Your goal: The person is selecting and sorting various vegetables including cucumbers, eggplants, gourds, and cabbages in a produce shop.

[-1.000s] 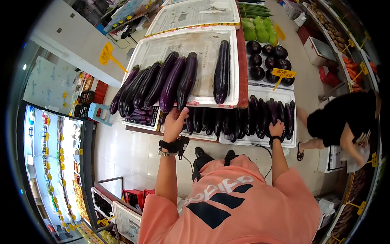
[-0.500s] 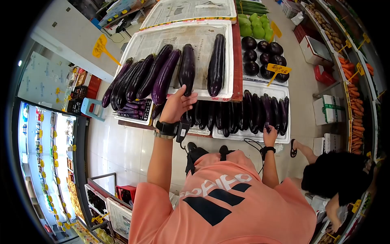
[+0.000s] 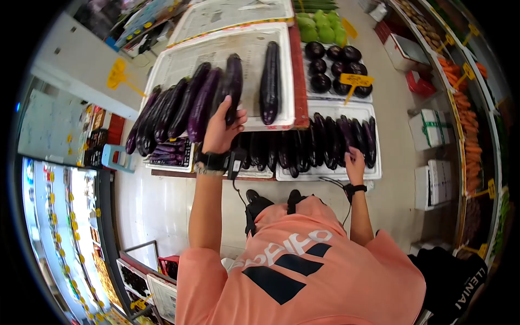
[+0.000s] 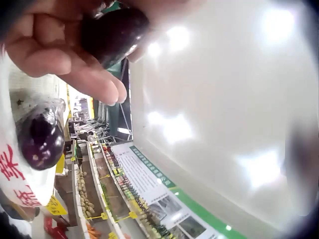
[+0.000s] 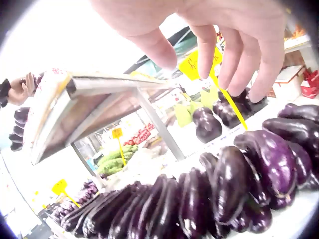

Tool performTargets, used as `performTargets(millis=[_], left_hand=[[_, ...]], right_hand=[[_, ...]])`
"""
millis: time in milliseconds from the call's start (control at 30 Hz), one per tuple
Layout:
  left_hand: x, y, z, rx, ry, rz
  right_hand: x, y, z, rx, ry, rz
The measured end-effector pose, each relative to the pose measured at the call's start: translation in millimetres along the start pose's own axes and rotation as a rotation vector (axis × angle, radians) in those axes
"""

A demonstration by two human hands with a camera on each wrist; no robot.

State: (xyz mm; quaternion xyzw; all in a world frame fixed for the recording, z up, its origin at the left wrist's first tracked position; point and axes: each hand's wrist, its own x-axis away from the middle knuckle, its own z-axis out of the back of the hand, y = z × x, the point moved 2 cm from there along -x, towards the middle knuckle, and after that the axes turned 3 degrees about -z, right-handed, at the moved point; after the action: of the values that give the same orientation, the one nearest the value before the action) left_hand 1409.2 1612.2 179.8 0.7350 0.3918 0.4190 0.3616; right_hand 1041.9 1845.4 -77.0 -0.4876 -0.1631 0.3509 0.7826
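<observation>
In the head view my left hand [image 3: 219, 132] grips the near end of a long dark eggplant [image 3: 234, 81] above the upper foam tray [image 3: 284, 116]. Thumb and fingers wrap this eggplant [image 4: 117, 35] in the left wrist view. A lone eggplant [image 3: 270, 84] lies to its right, and a leaning row of eggplants [image 3: 187, 103] is on its left. My right hand [image 3: 355, 167] hovers at the front of the lower tray's eggplants [image 3: 325, 141]. Its fingers [image 5: 239, 59] hang loosely bent over them in the right wrist view, holding nothing.
Round eggplants [image 3: 319, 83] with a yellow price tag [image 3: 356, 80] and green gourds [image 3: 325, 30] sit behind the lower tray. Across the aisle run shelves with carrots [image 3: 465, 124] and foam boxes [image 3: 430, 130]. A person in black [image 3: 455, 281] is close behind at right.
My left hand has taken hold of the eggplant and drawn it away from the row, towards the lone one. My right hand has come off the lower eggplants. The person in black has walked nearer.
</observation>
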Motion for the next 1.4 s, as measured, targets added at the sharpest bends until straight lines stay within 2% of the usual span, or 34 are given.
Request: performTargets(millis=[67,133,167,267,300,333,400,467,533,600,667,700,767,800,833,867,933,1000,1067,1133,1167,1300,1400], left_hand=[[29.1,4.4,-21.0,-0.238,0.044,-0.102],[51.7,-2.9,-41.3,-0.374,-0.088,-0.265],[64.5,-7.8,-56.7,-0.398,-0.121,-0.331],[92.4,-36.9,-93.5,-0.427,-0.270,-0.343],[99.2,-49.7,-104.8,-0.354,-0.320,-0.332],[103.5,-62.5,-114.5,-0.280,-0.366,-0.320],[104.8,-85.1,-127.2,-0.404,-0.437,-0.245],[104.3,-120.3,-130.2,-0.537,-0.418,-0.306],[110.6,-132.7,-131.5,-0.923,-0.407,-0.486],[114.1,-134.4,-135.1,-1.182,-0.505,-0.233],[111.6,-156.9,-121.5,-1.166,-0.593,-0.269],[111.1,-166.7,-113.0,-1.149,-0.580,-0.297],[111.0,-177.9,-93.9,-1.116,-0.561,-0.355],[110.6,-181.0,-82.6,-1.082,-0.551,-0.300],[110.6,-181.6,-69.0,-1.051,-0.543,-0.247],[110.7,-182.0,-55.6,-1.021,-0.534,-0.195],[115.0,-184.1,-26.6,-0.917,-0.423,-0.118],[119.6,-192.2,5.7,-0.850,-0.296,-0.182],[125.8,-184.6,31.7,-0.901,-0.238,-0.151],[131.3,-185.1,57.8,-0.850,-0.149,-0.150],[134.7,-181.3,66.1,-0.823,-0.100,-0.153],[153.0,-154.8,76.8,-0.804,0.115,-0.183],[161.0,-142.4,79.8,-0.772,0.231,-0.248]], right_hand=[[2.5,-54.5,11.2,-0.124,-0.019,0.040],[6.7,-117.5,25.1,-0.344,-0.085,0.019],[10.1,-151.2,34.1,-0.335,-0.113,0.067],[18.1,-215.1,46.0,-0.524,-0.322,0.215],[22.4,-234.7,48.4,-0.618,-0.388,0.260],[28.2,-248.4,47.3,-0.711,-0.456,0.304],[36.5,-254.4,36.3,-0.901,-0.545,0.286],[43.5,-246.2,23.5,-1.053,-0.443,0.055],[49.2,-232.8,19.9,-1.139,-0.378,-0.158],[57.3,-208.1,17.8,-1.083,-0.337,-0.255],[54.0,-175.8,19.2,-1.004,-0.330,-0.256],[51.4,-159.9,16.8,-0.948,-0.292,-0.251],[40.2,-115.7,6.6,-0.666,-0.284,-0.202],[32.9,-93.8,-0.3,-0.526,-0.275,-0.174],[26.0,-78.9,-6.3,-0.241,-0.174,0.055],[21.9,-71.2,-13.5,-0.218,-0.176,0.104],[8.8,-15.4,-45.8,-0.127,-0.217,0.064],[6.4,-14.4,-67.4,0.036,-0.213,0.061],[3.6,-20.4,-88.6,0.141,-0.227,-0.052],[-7.4,-19.8,-108.8,0.246,-0.223,-0.055],[-10.3,-25.5,-115.5,0.293,-0.222,-0.116],[-17.4,-4.8,-147.2,0.519,-0.117,-0.014],[-6.7,-4.2,-149.3,0.680,-0.194,0.124]])
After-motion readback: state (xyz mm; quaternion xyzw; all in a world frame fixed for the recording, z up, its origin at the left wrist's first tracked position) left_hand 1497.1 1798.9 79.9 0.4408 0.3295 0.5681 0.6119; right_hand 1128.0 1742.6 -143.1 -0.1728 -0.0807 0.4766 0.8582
